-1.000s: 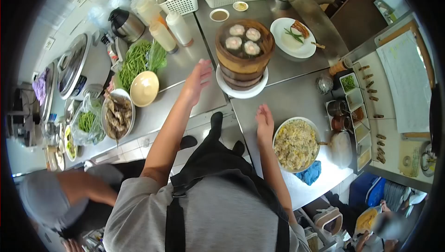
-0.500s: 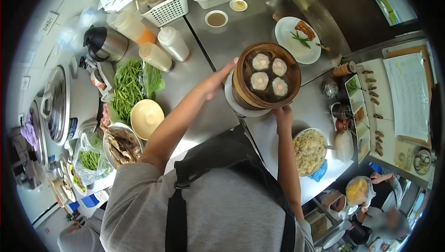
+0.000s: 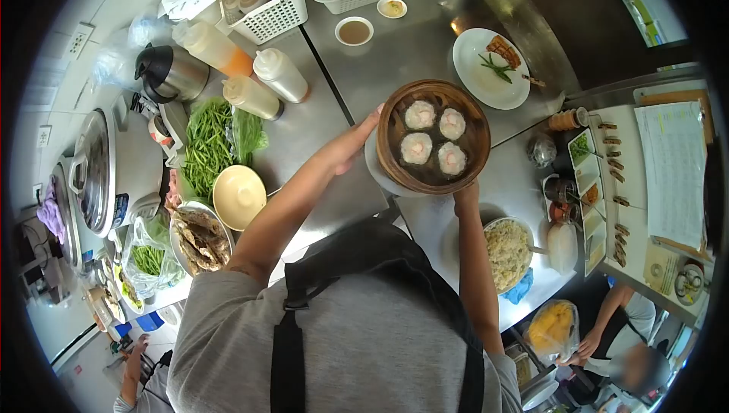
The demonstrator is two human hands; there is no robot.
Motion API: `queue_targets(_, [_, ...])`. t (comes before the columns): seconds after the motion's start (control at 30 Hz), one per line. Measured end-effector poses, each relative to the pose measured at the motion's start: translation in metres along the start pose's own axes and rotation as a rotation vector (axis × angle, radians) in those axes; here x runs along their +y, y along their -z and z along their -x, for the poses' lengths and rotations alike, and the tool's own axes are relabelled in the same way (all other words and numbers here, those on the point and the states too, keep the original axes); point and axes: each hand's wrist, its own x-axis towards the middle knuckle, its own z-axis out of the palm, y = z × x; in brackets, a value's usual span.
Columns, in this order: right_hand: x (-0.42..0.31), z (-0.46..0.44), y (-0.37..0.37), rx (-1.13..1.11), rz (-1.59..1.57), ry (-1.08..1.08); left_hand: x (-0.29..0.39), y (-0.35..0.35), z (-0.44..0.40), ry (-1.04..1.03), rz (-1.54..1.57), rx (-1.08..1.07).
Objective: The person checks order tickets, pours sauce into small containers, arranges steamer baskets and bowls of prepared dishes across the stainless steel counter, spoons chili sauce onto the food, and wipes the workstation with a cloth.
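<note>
A round bamboo steamer (image 3: 391, 164) is held up above the steel counter, with several shumai dumplings (image 3: 420, 115) inside. Under it a white plate (image 3: 382, 172) sticks out on the left side. My left hand (image 3: 354, 144) grips the left side of the steamer and plate. At the lower right edge my right hand (image 3: 466, 199) supports them from below, its fingers mostly hidden underneath. Close to my right forearm stands a large bowl of fried rice (image 3: 507, 255).
Behind the steamer are a white plate with food (image 3: 474, 79), a sauce bowl (image 3: 355, 31) and a basket of bottles (image 3: 269, 22). To the left lie green beans (image 3: 205, 147) and a beige bowl (image 3: 239, 197). A co-worker at lower right holds a bag of yellow food (image 3: 553, 328).
The steamer has moved slightly toward me and tilts less away, both hands still on it. The co-worker's yellow bag has shifted left, and another person's arm shows at lower left.
</note>
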Motion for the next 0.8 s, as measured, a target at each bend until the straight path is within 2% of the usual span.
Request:
queue_targets(0.13, [-0.002, -0.006, 0.004, -0.043, 0.109, -0.084, -0.011, 0.008, -0.005, -0.034, 0.007, -0.031])
queue_targets(0.33, [-0.029, 0.003, -0.005, -0.146, -0.008, -0.169, -0.021, 0.027, -0.010, -0.023, 0.049, -0.063])
queue_targets(0.5, [-0.056, -0.003, -0.013, -0.129, 0.187, -0.047, -0.004, 0.019, 0.009, -0.009, 0.006, -0.007])
queue_targets(0.6, [-0.052, -0.012, -0.012, -0.131, 0.309, 0.162, -0.013, 0.025, 0.003, -0.054, 0.039, -0.035])
queue_targets(0.7, [-0.051, -0.022, -0.010, -0.206, 0.293, 0.096, -0.012, 0.022, 0.008, -0.095, 0.116, -0.038])
queue_targets(0.8, [-0.038, -0.029, -0.017, -0.241, -0.167, -0.162, -0.015, 0.026, 0.008, -0.016, 0.165, -0.018])
